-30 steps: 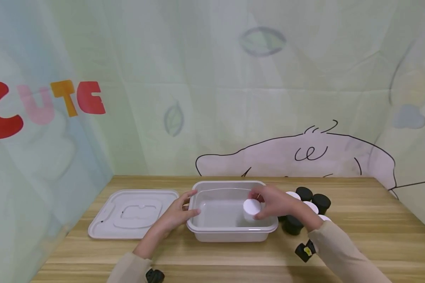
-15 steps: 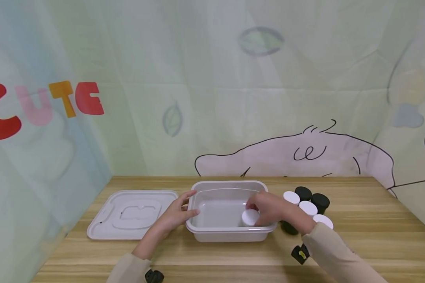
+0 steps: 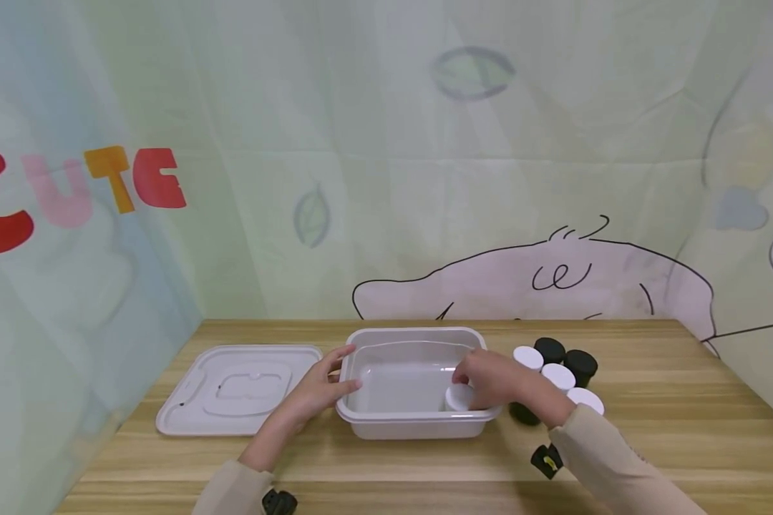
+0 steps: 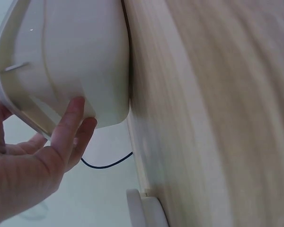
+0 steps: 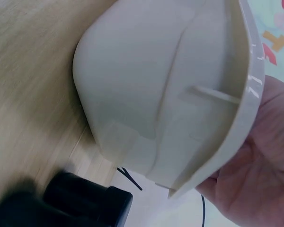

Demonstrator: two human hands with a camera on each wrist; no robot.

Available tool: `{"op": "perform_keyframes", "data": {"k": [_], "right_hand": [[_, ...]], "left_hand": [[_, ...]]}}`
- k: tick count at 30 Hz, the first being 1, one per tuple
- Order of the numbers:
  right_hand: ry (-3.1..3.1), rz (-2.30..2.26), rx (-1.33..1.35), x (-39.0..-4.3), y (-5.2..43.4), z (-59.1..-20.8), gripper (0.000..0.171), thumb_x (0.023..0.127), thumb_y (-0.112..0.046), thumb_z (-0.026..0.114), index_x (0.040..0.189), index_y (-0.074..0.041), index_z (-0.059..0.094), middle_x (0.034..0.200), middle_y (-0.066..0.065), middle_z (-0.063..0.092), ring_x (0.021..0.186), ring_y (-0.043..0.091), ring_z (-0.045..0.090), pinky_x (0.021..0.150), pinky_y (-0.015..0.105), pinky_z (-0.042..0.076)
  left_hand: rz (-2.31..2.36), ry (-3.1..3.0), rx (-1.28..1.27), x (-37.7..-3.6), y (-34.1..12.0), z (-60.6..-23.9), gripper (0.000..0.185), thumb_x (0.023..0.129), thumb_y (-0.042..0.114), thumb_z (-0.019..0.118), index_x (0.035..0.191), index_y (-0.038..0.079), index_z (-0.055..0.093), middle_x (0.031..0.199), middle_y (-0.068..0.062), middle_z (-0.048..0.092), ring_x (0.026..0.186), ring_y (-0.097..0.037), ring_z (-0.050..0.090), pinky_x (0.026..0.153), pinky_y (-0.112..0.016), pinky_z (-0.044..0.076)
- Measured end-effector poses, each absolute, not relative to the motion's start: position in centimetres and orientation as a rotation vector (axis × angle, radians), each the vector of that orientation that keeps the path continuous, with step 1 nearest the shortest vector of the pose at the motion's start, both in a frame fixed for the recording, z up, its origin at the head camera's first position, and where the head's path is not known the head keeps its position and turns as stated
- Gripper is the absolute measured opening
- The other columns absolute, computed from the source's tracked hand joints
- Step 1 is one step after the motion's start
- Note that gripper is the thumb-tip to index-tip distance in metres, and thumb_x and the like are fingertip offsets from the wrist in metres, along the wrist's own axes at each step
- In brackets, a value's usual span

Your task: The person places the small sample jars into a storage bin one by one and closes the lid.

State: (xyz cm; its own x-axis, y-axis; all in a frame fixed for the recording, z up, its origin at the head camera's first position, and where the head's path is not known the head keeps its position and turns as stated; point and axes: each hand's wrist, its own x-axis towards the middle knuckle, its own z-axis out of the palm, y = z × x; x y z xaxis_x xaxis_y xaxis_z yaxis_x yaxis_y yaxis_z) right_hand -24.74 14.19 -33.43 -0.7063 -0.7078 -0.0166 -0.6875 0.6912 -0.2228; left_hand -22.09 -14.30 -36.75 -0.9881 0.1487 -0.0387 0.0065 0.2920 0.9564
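Observation:
A white plastic box point(image 3: 386, 428), its top open, stands mid-table. My left hand point(image 3: 320, 388) holds it by the left rim, thumb on the edge; in the left wrist view two fingertips point(image 4: 75, 105) lie against the outer wall. Inside the box, near its front right corner, is a small jar with a white lid point(image 3: 458, 398). My right hand point(image 3: 492, 379) reaches over the right rim and grips this jar, covering its right side. In the right wrist view the box wall hides the jar and the fingertips.
Left of the box lies a flat white lid point(image 3: 187, 423). Close on its right stands a cluster of several jars, some with white lids point(image 3: 558, 378), others black point(image 3: 581, 366). A printed cloth point(image 3: 386, 179) hangs behind the wooden table point(image 3: 386, 493).
My right hand has lowered the white-lidded jar into the box, down toward its front right corner. The left hand keeps its hold on the rim.

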Motion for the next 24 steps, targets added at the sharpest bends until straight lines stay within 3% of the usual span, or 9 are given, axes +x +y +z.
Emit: {"op": "perform_keyframes", "data": {"k": [9,15,24], "right_hand": [[2.704,-0.666,-1.043,-24.7,16.5,-32.5,0.048,0.067,-0.014,0.078,0.11,0.003,0.063,0.106,0.012,0.065,0.098,0.023,0.06,0.084,0.041,0.049],[2.758,-0.802,-1.066,-24.5,19.8,-31.7,0.05,0.073,-0.022,0.076,0.114,0.002,0.061,0.111,0.013,0.063,0.102,0.027,0.059,0.087,0.046,0.046],[2.818,-0.993,-0.98,-23.4,24.5,-31.5,0.056,0.074,-0.024,0.076,0.116,0.007,0.057,0.115,0.02,0.06,0.106,0.033,0.056,0.089,0.043,0.044]], "left_hand": [[1.792,2.43,0.146,-22.2,-14.4,-36.9,0.059,0.084,0.003,0.061,0.137,0.005,0.036,0.132,-0.03,0.038,0.116,-0.044,0.045,0.077,-0.043,0.051],[1.802,2.416,0.136,-22.3,-14.5,-37.0,0.059,0.083,0.003,0.062,0.137,0.006,0.036,0.132,-0.03,0.039,0.115,-0.043,0.045,0.077,-0.042,0.052],[1.781,2.417,0.146,-22.2,-14.5,-36.8,0.06,0.084,0.003,0.061,0.138,0.005,0.034,0.131,-0.031,0.039,0.116,-0.043,0.045,0.076,-0.041,0.052]]}}
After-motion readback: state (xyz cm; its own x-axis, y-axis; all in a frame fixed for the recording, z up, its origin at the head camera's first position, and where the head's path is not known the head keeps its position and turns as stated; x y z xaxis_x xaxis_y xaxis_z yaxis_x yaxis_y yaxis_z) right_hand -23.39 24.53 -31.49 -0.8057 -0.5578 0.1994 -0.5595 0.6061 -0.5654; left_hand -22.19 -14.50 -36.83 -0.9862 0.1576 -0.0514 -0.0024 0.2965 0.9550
